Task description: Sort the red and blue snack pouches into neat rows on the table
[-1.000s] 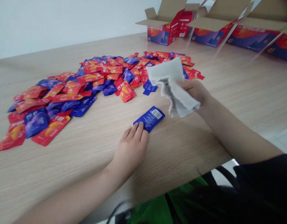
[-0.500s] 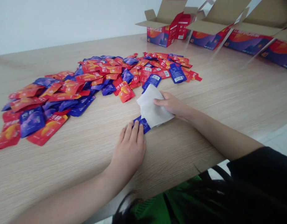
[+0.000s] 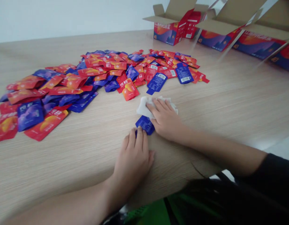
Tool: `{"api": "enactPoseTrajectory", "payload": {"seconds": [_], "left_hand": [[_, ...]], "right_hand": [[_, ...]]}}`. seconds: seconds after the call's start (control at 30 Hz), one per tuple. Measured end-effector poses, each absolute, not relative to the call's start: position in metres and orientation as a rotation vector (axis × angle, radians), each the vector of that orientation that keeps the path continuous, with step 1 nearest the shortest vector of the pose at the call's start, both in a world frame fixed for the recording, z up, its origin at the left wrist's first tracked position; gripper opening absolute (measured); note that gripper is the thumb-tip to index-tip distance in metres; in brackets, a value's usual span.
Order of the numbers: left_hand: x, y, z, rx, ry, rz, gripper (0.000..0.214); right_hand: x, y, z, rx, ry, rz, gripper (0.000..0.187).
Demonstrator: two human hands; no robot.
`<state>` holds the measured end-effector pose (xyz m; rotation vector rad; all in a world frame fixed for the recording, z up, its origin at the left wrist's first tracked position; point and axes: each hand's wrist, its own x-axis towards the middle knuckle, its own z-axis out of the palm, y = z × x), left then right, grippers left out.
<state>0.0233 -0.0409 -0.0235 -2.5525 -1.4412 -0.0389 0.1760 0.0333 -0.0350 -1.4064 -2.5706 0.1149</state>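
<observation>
A small blue pouch [image 3: 145, 125] lies flat on the table in front of me, its printed side up. My left hand [image 3: 132, 153] holds it down, fingertips on its near end, which they partly hide. Just beyond the pouch, my right hand [image 3: 166, 118] has a crumpled white cloth [image 3: 143, 106] under its fingers. The cloth rests against the tabletop, touching or nearly touching the pouch's far edge. A second blue pouch [image 3: 156, 82], label up, lies a little farther off at the edge of the pile.
A long heap of red pouches [image 3: 71, 79] and blue ones stretches from the left to the middle of the wooden table [image 3: 53, 162]. Several open cardboard boxes, such as a red and blue box [image 3: 165, 32], stand along the back right. A white wall [image 3: 64, 18] rises behind.
The right hand and cloth have slid off the blue pouch, uncovering more of it, and the cloth is now bunched flat under spread fingers. The left hand stays on the pouch.
</observation>
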Motion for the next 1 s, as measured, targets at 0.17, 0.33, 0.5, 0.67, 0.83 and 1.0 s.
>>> {"api": "enactPoseTrajectory", "payload": {"seconds": [0.17,0.33,0.5,0.67,0.83,1.0], "left_hand": [[0.022,-0.041,-0.025,-2.579,-1.346,-0.07,0.034],[0.02,-0.042,-0.028,-2.566,-1.48,-0.067,0.053],[0.02,-0.039,-0.029,-2.59,-1.502,-0.08,0.053],[0.02,-0.038,-0.029,-2.607,-1.484,-0.06,0.05],[0.02,-0.039,-0.028,-2.543,-1.45,-0.068,0.051],[0.019,-0.039,-0.029,-2.577,-1.436,0.009,0.044]], "right_hand": [[0.182,0.036,-0.03,-1.142,-2.719,0.183,0.055],[0.186,0.043,-0.033,-1.341,-2.58,0.158,0.056],[0.188,0.044,-0.033,-1.179,-2.666,0.223,0.056],[0.189,0.042,-0.033,-1.119,-2.678,0.207,0.055],[0.191,0.043,-0.034,-1.344,-2.546,0.157,0.055],[0.188,0.04,-0.036,-1.067,-2.705,0.19,0.057]]}}
